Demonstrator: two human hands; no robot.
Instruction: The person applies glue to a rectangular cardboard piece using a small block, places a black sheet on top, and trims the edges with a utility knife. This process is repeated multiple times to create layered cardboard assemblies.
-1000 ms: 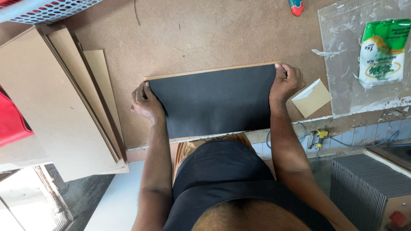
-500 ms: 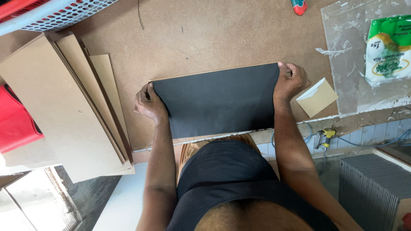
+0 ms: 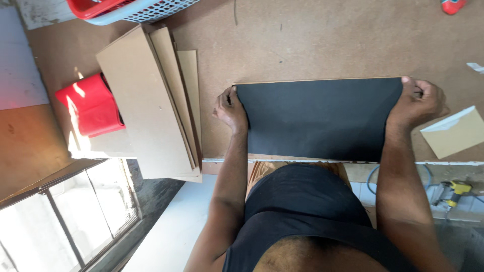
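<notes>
- A brown fibreboard worktable (image 3: 312, 40) filled most of the view, its near edge running just in front of the person's body.
- A black rectangular sheet (image 3: 317, 118) lay flat on the table, directly before the person; a thin tan board edge showed along its far side.
- The left hand (image 3: 231, 108) gripped the sheet's left short edge, fingers curled narrowly around it.
- The right hand (image 3: 416, 100) held the right short edge the same way, fingers folded over the upper corner.
- To the left of the sheet, a stack of tan boards (image 3: 151, 106) lay fanned out and angled, hanging partly over the table's edge, close to the left hand but apart from it.
- A red folded thing (image 3: 91, 106) sat partly under that stack.
- A blue mesh basket (image 3: 146, 12) with a red item inside stood at the far left corner.
- A tan envelope (image 3: 454, 133) rested just beside the right hand.
- A yellow tool (image 3: 456, 194) lay below the table edge on the right.
</notes>
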